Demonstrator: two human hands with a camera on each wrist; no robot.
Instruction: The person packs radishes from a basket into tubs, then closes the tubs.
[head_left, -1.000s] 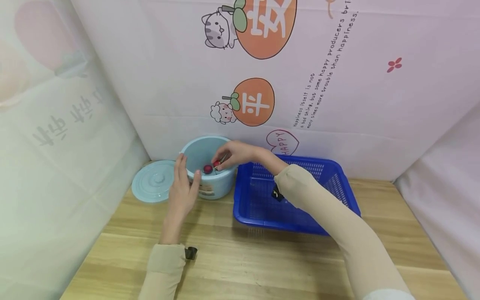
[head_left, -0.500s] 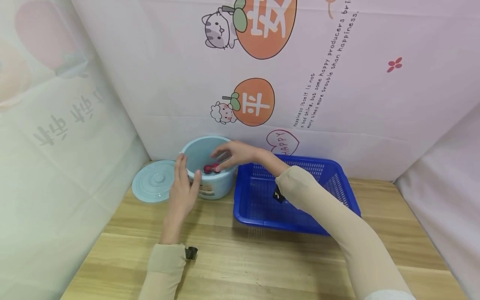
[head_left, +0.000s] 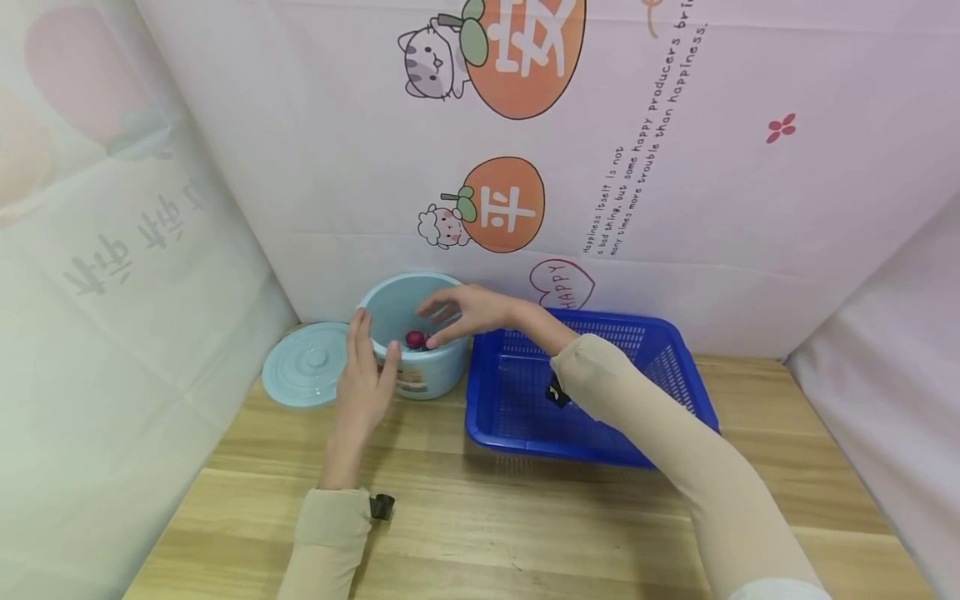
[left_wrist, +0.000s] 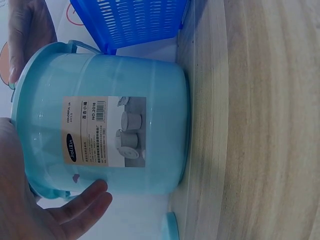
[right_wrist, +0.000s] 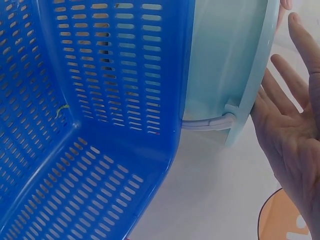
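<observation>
A light blue plastic bucket (head_left: 441, 375) stands upright by the back wall, with a red round thing (head_left: 415, 338) inside it; more of its contents are hidden by the rim and the right hand. My left hand (head_left: 362, 383) touches the bucket's left front, thumb at the front rim, fingers extended along the side. The left wrist view shows the bucket's paper label (left_wrist: 105, 131) beside that hand. Over the bucket's right rim reaches my right hand (head_left: 480, 310), its fingers spread and loosely bent, holding nothing that I can see. Its palm (right_wrist: 295, 130) shows beside the rim in the right wrist view.
A blue perforated basket (head_left: 562, 451) sits right of the bucket, under my right forearm. Inside it, the right wrist view shows a small greenish-yellow bit (right_wrist: 62, 110). A light blue lid (head_left: 307, 367) lies to the left. Printed cloth walls (head_left: 675, 292) enclose the wooden table (head_left: 480, 533).
A second ago my right hand pinched a red round thing with a pale stem in the bucket. Its fingers have since parted and let it go. The left hand has stayed in place.
</observation>
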